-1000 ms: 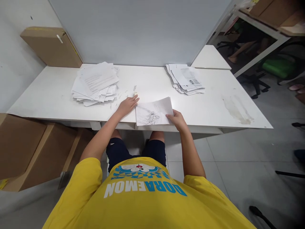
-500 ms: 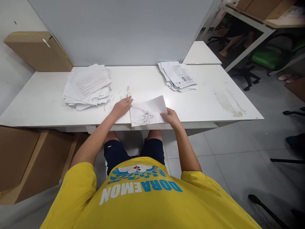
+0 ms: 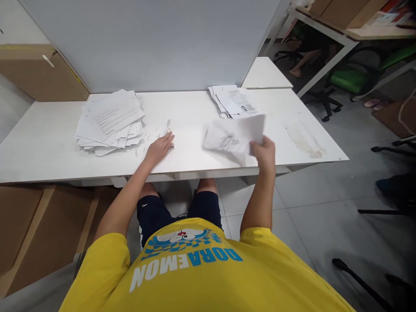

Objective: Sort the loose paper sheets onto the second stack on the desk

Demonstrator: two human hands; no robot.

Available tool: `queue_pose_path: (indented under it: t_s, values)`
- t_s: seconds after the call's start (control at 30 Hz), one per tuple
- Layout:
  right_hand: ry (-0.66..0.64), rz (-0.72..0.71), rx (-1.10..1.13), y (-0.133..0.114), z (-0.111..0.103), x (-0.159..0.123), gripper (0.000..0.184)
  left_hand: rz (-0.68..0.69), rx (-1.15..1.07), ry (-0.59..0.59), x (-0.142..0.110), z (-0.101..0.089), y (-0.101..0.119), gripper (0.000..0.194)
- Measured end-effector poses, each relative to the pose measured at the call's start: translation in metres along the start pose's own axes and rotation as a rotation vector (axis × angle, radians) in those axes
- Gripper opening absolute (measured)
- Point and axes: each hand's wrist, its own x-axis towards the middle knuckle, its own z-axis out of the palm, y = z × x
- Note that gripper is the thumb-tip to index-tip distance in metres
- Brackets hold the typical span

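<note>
My right hand [image 3: 264, 152] pinches the right edge of a sheet of paper [image 3: 240, 132] with dark scribbled lines. Blurred by motion, the sheet is lifted over the desk, close in front of the right paper stack [image 3: 233, 100]. My left hand [image 3: 159, 149] rests on the white desk [image 3: 188, 151], fingers curled over a small, mostly covered object [image 3: 172, 146]; only a pale end and a small metallic-looking bit show, so I cannot tell what it is. To its left lies a larger, uneven stack of printed papers [image 3: 110, 119].
A grey-white panel [image 3: 152, 43] stands along the desk's back edge. At the back left leans a cardboard box [image 3: 45, 73]; open cardboard boxes [image 3: 55, 229] are below the desk's left front. Rightward are a green chair [image 3: 347, 80] and another table with a person's legs beneath.
My right hand has carried the scribbled sheet rightward and up, away from my left hand. My left hand stays at about the same desk spot. The view has shifted slightly.
</note>
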Motion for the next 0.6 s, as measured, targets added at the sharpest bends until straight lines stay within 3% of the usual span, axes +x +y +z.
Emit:
queue_pose_path:
  t_s: [0.1,0.23,0.33,0.47,0.6]
  values:
    - [0.312,-0.071,0.002,-0.001,0.007,0.075,0.043,-0.011,0.021,0.020,0.000,0.000,0.001,0.050]
    - [0.447,0.072,-0.015,-0.017,0.051,0.146,0.052,-0.006,0.020,0.018,-0.001,0.002,0.000,0.050]
    - [0.439,0.154,-0.035,-0.030,0.076,0.160,0.059,-0.014,0.025,0.003,-0.003,0.002,0.000,0.049]
    - [0.413,0.165,-0.086,-0.038,0.089,0.166,0.062,-0.019,0.055,0.017,-0.008,0.004,0.002,0.047]
    - [0.439,0.397,-0.188,-0.035,0.100,0.172,0.069,0.019,0.053,0.019,-0.015,0.012,0.007,0.046]
